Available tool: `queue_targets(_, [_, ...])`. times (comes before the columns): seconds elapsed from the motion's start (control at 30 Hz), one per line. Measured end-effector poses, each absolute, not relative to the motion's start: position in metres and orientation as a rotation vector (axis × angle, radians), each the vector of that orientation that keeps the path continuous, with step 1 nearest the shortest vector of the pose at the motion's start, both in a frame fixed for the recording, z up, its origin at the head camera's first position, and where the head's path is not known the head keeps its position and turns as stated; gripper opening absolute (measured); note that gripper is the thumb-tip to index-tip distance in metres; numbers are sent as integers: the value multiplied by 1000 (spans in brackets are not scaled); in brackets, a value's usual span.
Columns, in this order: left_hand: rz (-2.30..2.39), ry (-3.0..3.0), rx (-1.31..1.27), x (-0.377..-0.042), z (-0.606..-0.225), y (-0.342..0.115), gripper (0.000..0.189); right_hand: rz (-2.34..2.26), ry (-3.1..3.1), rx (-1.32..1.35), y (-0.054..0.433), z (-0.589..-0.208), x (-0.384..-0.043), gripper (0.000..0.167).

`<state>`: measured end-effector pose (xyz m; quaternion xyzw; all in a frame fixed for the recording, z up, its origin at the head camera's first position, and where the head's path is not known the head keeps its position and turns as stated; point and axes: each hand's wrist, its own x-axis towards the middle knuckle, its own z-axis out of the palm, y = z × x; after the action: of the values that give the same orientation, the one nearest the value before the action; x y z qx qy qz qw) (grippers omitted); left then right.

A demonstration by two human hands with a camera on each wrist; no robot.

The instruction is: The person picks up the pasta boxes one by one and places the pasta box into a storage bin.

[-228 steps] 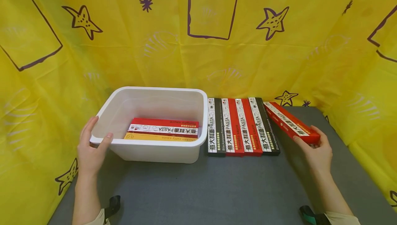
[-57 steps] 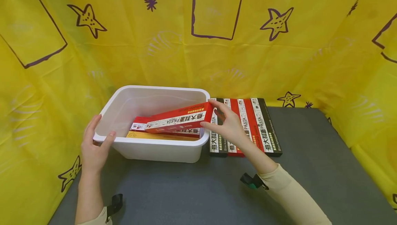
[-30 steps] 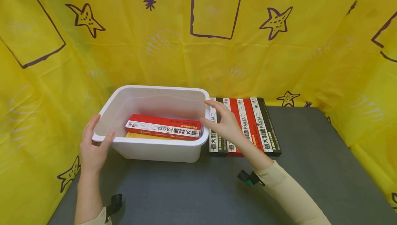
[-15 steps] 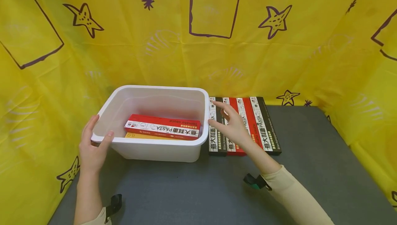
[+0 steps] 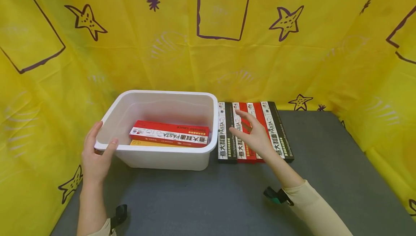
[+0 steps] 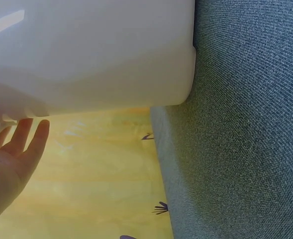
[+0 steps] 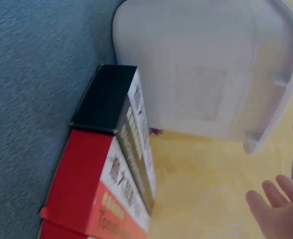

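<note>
A white plastic bin point(image 5: 162, 159) stands on the left half of the table. My left hand point(image 5: 95, 158) holds its front left corner, thumb and fingers over the rim; the left wrist view shows fingertips point(image 6: 39, 137) at the bin's edge. Inside lies a red tomato sauce pasta box point(image 5: 169, 134), slightly askew, with a yellow pasta box point(image 5: 144, 143) showing in front of it. Right of the bin, my right hand point(image 5: 258, 138) hovers over a row of pasta boxes, fingers spread from the thumb and holding nothing. It covers parts of the red boxes point(image 5: 260, 115).
Black pepper pasta boxes end the row, one on the left point(image 5: 229, 134) next to the bin and one on the right point(image 5: 281, 134). A grey cloth point(image 5: 195, 200) covers the table. Yellow printed curtains point(image 5: 175, 66) enclose the back and sides.
My right hand brought the red pasta box from the table's right side into the bin, let go of it, and drew back rightward over the row. My left hand stayed on the rim.
</note>
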<state>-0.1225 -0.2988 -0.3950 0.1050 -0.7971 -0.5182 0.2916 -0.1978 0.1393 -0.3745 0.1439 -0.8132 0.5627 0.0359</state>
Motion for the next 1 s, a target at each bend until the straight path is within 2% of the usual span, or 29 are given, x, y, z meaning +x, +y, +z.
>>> queue_targets(0.4, [-1375, -2123, 283, -121, -396, -298, 62, 1784, -2488, 293, 169, -398, -197, 63])
queue_targets(1.0, [-1383, -2101, 255, -124, -396, -299, 62, 1553, -2604, 32, 220, -426, -191, 75])
